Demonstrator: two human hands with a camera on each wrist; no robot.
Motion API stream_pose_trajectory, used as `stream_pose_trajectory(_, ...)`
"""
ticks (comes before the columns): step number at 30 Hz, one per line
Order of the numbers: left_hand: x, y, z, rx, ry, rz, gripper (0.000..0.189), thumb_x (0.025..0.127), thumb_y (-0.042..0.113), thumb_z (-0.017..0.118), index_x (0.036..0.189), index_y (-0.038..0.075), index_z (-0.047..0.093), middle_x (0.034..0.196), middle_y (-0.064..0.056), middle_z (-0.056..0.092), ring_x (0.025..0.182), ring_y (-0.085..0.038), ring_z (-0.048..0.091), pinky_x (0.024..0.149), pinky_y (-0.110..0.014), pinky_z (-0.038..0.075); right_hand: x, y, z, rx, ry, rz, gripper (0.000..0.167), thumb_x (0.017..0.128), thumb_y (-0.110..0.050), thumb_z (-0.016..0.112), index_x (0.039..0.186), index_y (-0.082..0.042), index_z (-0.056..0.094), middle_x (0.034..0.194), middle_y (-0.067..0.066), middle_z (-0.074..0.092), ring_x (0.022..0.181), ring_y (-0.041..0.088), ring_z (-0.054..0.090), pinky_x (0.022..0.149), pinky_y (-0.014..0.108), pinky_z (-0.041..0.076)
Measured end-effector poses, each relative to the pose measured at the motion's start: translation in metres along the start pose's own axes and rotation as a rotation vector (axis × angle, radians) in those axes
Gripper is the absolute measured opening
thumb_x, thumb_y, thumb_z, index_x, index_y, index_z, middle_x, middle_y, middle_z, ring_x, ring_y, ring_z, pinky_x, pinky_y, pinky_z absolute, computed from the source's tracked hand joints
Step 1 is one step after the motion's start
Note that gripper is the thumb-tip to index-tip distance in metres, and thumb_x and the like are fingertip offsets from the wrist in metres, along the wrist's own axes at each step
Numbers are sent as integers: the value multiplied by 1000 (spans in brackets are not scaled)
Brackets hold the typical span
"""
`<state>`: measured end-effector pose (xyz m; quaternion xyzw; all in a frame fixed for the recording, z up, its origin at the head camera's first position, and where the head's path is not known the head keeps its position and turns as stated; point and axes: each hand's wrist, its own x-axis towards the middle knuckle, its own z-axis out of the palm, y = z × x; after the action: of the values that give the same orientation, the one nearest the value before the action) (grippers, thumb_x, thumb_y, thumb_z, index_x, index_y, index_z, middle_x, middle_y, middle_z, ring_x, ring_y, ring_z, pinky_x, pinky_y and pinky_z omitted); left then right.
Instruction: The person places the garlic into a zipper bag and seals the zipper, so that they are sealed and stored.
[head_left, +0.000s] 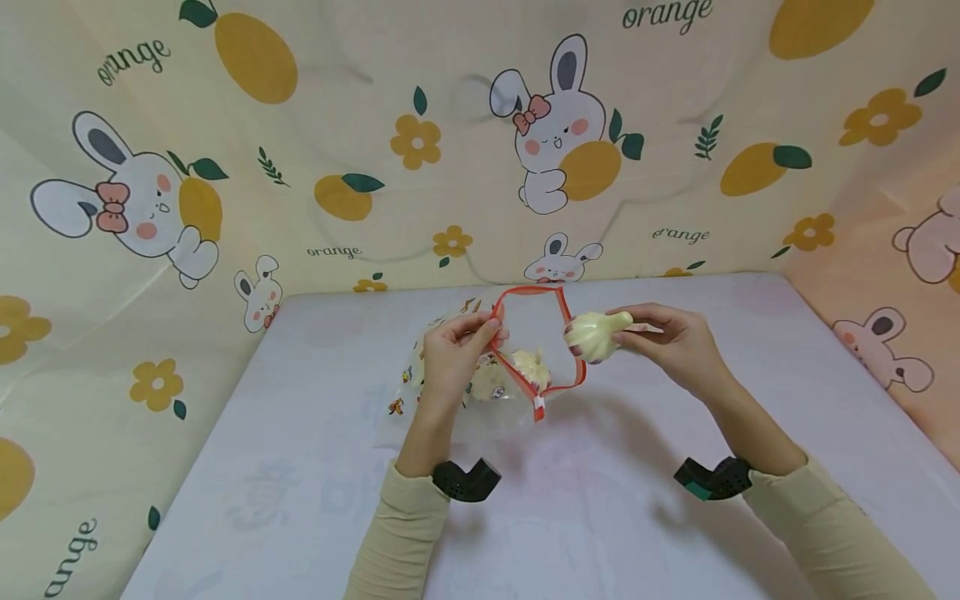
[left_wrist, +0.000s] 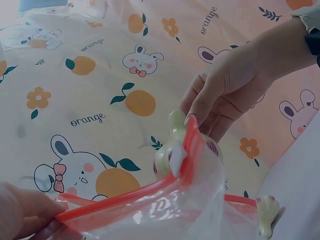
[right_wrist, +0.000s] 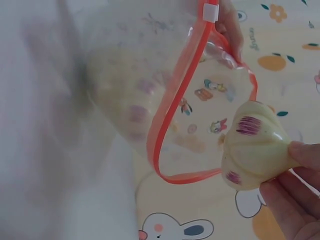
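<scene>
My left hand [head_left: 455,350] pinches the red rim of a clear zip bag [head_left: 517,379] printed with small cartoon figures. The mouth of the bag gapes toward the right, its white slider [right_wrist: 210,13] hanging at one end. By its stem, my right hand [head_left: 671,342] holds a pale garlic bulb [head_left: 596,335] with purple patches, at the bag's mouth. More garlic [right_wrist: 137,107] shows blurred through the plastic. In the head view another garlic bulb [head_left: 531,369] appears inside the red rim. A small garlic bulb [left_wrist: 268,215] sits beside the rim in the left wrist view; whether inside, I cannot tell.
The bag lies on a white-covered table [head_left: 300,500]. Behind and at both sides hangs a cream cloth [head_left: 465,50] printed with rabbits, oranges and flowers. Each wrist wears a black camera mount, the left mount [head_left: 467,481] and the right mount [head_left: 712,479].
</scene>
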<state>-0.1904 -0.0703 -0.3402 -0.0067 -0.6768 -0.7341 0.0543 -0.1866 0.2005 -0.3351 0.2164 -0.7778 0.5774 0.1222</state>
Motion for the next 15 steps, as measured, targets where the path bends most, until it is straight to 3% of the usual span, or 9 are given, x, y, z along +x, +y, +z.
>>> stream_pose_trajectory(15, 1, -1, 1, 2, -14, 22, 21, 90, 8, 65, 106, -5, 69, 94, -21, 74, 70, -1, 69, 72, -18, 60, 4, 4, 9, 15, 0, -14, 29, 77, 10, 72, 103, 19, 62, 92, -21, 67, 80, -4, 65, 72, 12, 58)
